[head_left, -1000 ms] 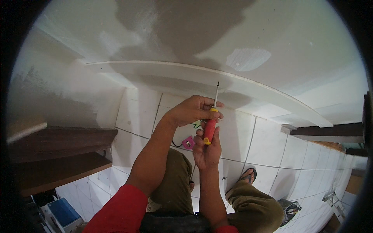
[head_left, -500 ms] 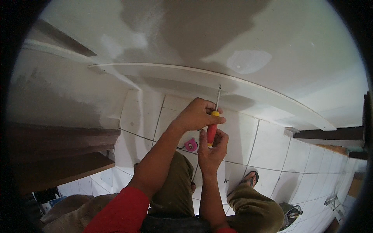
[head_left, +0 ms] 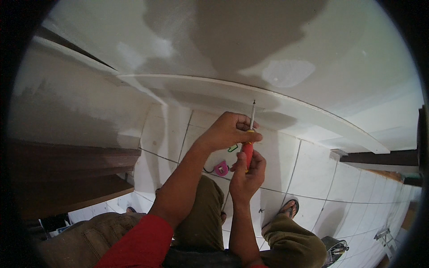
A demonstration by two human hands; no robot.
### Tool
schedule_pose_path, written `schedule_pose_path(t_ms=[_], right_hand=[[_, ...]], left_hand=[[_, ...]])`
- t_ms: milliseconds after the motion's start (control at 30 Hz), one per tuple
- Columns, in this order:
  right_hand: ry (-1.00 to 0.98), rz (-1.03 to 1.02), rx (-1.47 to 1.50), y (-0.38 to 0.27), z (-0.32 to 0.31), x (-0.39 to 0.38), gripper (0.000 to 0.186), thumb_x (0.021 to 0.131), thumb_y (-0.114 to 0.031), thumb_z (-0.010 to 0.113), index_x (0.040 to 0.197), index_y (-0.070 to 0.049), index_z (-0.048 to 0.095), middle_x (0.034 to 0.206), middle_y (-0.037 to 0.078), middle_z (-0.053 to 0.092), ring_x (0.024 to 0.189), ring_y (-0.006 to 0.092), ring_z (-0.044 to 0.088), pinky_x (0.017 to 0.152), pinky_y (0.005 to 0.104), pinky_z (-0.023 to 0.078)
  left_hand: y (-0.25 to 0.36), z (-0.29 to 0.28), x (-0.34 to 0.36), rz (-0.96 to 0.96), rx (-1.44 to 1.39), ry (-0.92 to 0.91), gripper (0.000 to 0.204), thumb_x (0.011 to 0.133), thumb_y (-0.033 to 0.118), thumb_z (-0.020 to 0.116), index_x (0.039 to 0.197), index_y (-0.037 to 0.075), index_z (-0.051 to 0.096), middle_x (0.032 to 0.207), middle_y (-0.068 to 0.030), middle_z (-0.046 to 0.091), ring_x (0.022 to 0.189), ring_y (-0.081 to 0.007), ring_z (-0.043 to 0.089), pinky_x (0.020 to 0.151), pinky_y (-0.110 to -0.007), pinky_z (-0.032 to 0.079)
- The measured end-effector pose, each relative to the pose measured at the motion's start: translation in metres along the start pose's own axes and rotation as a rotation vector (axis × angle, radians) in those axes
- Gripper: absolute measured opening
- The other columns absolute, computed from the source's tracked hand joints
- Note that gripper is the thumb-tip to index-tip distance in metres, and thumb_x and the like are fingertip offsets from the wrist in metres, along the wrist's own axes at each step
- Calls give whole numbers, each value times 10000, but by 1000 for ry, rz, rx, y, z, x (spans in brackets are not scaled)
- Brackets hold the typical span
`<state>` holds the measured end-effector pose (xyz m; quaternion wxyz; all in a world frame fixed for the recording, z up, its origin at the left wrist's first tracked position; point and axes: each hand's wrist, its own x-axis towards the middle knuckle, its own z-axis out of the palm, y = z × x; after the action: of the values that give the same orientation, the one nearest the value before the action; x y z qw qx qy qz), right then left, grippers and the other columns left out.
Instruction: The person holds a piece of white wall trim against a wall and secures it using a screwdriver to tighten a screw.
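Observation:
A screwdriver with a red and yellow handle points up and away from me, toward the pale board along the wall. Its handle sits in my right hand, fingers and thumb wrapped round the lower part. Higher up, my left hand pinches the tool where the handle meets the metal shaft. The shaft's tip overlaps the board's face; whether it touches, and whether a screw is on it, I cannot tell. On the floor tiles just left of my right hand lies a pink tape measure. A green-edged item shows partly behind my hands.
A long narrow board runs across the wall ahead. Dark brown wooden boards stand at the left, above the white tiled floor. Another person's brown trouser leg appears lower left. A container of tools stands lower right.
The view has shifted slightly. My right hand has turned a little on the screwdriver's handle, and the green-edged item has come into sight. Both hands keep their hold.

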<state>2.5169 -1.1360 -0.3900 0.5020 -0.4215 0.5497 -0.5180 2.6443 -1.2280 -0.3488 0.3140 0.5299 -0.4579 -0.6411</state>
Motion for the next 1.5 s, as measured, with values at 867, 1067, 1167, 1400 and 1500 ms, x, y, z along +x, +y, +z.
schedule_pose_path(t_ms=[867, 1067, 1167, 1400, 1500], right_hand=[[-58, 4, -265, -8, 10, -12, 348, 1046, -296, 561, 1232, -3, 525, 850, 57, 602, 622, 121, 556, 527, 226, 458], [-233, 777, 1273, 3, -5, -1, 344, 1024, -281, 609, 1179, 21, 549, 834, 77, 640, 652, 153, 599, 538, 266, 474], [-23, 405, 484, -2, -1, 3, 327, 1017, -275, 625, 1130, 25, 563, 835, 84, 646, 680, 169, 607, 571, 283, 489], [55, 68, 128, 12, 3, 3, 344, 1037, -305, 587, 1166, 11, 545, 862, 95, 615, 689, 138, 555, 579, 259, 454], [-109, 608, 942, -2, -3, 6, 390, 1069, -343, 515, 1259, -2, 507, 803, 53, 548, 650, 70, 471, 539, 182, 382]], left_hand=[[-1, 1, -4, -3, -20, -32, 485, 956, 212, 716, 1296, -103, 575, 1091, -180, 725, 991, -211, 708, 875, -330, 582], [-14, -13, 0, 45, -351, -176, 484, 951, 218, 724, 1289, -101, 588, 1095, -188, 723, 1009, -225, 708, 918, -343, 577], [-17, -12, 0, 59, -238, -89, 471, 931, 237, 749, 1247, -90, 625, 1077, -184, 728, 1010, -224, 708, 920, -360, 581], [1, 0, -5, 15, 56, 109, 448, 896, 260, 787, 1180, -69, 678, 1043, -174, 738, 977, -210, 717, 865, -344, 593], [-8, -8, -4, 20, -183, -19, 458, 892, 258, 791, 1185, -73, 674, 1042, -167, 740, 949, -208, 722, 844, -329, 590]])
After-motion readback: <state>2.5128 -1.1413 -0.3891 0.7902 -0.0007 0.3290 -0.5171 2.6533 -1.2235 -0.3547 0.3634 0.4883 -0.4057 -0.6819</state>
